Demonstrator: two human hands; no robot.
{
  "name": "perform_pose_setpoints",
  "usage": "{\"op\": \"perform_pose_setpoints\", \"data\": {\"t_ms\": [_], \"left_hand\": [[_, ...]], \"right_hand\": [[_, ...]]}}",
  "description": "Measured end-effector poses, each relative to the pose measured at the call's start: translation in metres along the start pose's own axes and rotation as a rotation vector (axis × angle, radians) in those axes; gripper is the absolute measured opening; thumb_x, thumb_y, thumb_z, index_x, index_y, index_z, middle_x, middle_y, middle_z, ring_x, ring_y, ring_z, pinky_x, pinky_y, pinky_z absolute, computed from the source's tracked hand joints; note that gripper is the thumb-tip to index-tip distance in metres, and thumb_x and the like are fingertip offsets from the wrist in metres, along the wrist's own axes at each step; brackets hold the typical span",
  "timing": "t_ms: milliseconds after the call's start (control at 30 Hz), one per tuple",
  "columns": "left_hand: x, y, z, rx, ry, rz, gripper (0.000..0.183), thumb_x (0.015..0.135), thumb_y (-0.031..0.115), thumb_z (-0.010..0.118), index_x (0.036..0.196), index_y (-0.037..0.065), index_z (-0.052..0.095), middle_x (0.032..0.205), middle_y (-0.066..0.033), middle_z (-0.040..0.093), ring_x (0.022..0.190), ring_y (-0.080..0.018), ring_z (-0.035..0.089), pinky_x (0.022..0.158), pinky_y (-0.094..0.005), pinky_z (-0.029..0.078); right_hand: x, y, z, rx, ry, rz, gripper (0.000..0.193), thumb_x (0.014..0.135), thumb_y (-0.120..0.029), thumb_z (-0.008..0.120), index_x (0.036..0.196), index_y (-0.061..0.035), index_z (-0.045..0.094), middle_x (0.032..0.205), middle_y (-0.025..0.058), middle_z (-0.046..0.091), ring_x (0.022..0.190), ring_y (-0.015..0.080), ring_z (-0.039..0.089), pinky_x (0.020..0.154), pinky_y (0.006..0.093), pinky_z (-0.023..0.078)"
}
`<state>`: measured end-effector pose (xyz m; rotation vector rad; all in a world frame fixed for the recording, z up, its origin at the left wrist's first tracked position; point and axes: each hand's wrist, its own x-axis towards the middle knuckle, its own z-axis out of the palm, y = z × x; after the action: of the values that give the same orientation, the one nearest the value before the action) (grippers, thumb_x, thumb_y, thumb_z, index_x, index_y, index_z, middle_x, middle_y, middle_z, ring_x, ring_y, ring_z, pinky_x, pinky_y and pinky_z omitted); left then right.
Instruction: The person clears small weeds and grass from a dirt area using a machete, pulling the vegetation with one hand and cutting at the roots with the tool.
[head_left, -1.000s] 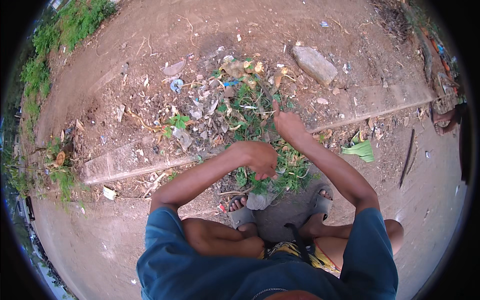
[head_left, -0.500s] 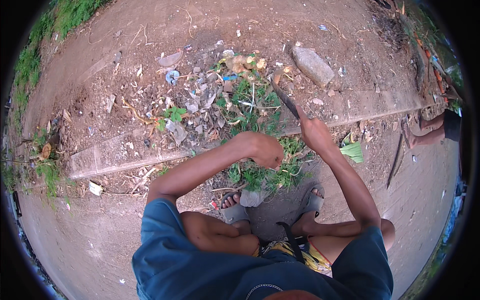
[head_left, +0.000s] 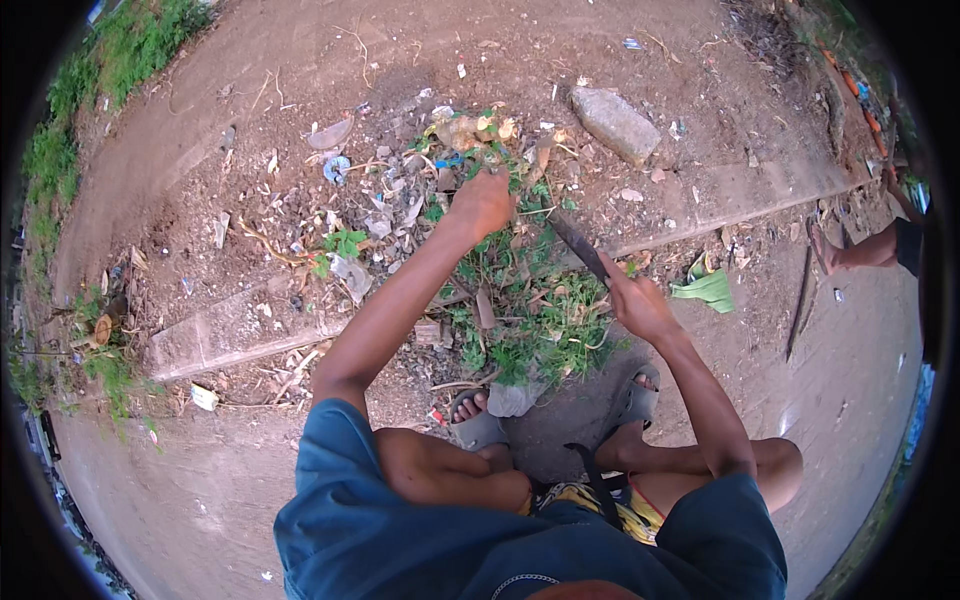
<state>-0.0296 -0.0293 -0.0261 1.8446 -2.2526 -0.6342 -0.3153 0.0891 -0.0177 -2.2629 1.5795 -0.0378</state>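
My right hand [head_left: 638, 303] is wrapped round the handle of a dark-bladed machete [head_left: 575, 240], whose blade points forward and left. The blade's far end lies low over cut green weeds [head_left: 545, 330], which are heaped in front of my feet and across a concrete curb. My left hand [head_left: 482, 205] reaches to the far part of the heap, its fingers curled down into the leaves. Whatever they grip is hidden beneath the hand. A pale stalk [head_left: 536, 211] shows between that hand and the blade. Just beyond sits a knobbly tan root stump [head_left: 465, 131].
The concrete curb [head_left: 245, 328] crosses the ground from left to right. A big grey stone [head_left: 617, 123] lies beyond the heap, with litter and a blue plastic scrap [head_left: 337, 169] to its left. A folded green leaf [head_left: 705, 287] and a long stick [head_left: 800, 305] lie rightward, near another person's leg [head_left: 862, 250].
My left hand has moved away from me, from the near weeds to the far side of the heap. The machete has come slightly nearer and lower. The other person's legs have shifted.
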Motion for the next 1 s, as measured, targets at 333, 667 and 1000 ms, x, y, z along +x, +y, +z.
{"op": "perform_pose_setpoints", "data": {"t_ms": [333,667,1000], "left_hand": [[0.037,-0.009,0.042,0.148,0.149,-0.047,0.023,0.090,0.022,0.061,0.103,0.003,0.063,0.095,-0.0236,0.067,0.090,-0.0422,0.065,0.077,-0.0489,0.055],[0.041,-0.030,0.041,0.048,0.198,-0.012,0.012,0.085,0.014,0.063,0.094,0.007,0.068,0.087,-0.0203,0.068,0.082,-0.0386,0.066,0.074,-0.0478,0.053],[0.044,-0.033,0.039,0.080,0.226,0.034,0.012,0.084,0.013,0.065,0.093,0.007,0.069,0.084,-0.0212,0.067,0.078,-0.0393,0.066,0.072,-0.0465,0.053]], "right_hand": [[0.094,-0.033,0.071,0.221,0.219,0.061,0.074,0.085,-0.002,0.050,0.152,-0.0159,0.023,0.069,0.0252,0.062,0.057,0.0424,0.061,0.058,0.0523,0.048],[0.115,-0.060,0.073,0.214,-0.004,0.137,0.087,0.080,-0.003,0.056,0.153,-0.0084,0.010,0.070,0.0237,0.065,0.064,0.0408,0.065,0.060,0.0529,0.052],[0.120,-0.057,0.062,0.149,0.065,0.072,0.083,0.080,-0.001,0.051,0.153,-0.0055,0.011,0.073,0.0238,0.065,0.064,0.0409,0.065,0.061,0.0502,0.053]]}}
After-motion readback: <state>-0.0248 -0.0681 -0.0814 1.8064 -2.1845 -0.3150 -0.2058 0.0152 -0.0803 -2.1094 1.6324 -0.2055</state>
